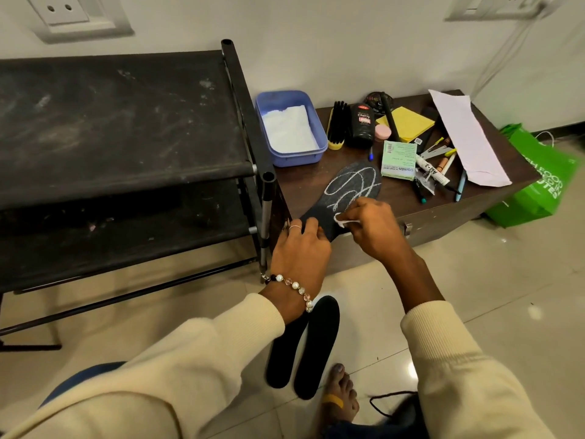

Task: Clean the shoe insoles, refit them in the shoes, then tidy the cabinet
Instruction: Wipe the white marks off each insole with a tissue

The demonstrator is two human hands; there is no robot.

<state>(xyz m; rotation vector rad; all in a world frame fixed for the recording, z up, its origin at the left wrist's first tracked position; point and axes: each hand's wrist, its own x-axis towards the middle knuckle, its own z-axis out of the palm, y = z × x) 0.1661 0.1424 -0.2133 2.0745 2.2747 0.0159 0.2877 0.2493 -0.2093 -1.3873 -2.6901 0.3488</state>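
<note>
Single head-worn wide-angle view, facing forward and steeply down, close over both forearms, low cabinet (443, 213) and floor (522, 312).

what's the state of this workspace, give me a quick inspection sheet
surface: brown cabinet top, crowded on its far side
job's things: dark insole with white scribbled lines on the cabinet; two black insoles on the floor
clutter: blue tub with white paper, shoe brush, polish bottle, yellow sticky notes, pens
grippers: left hand holds the insole's near end; right hand pinches a small white piece against it
cables: white cables down the wall
surroundings: dusty black rack, green bag
</note>
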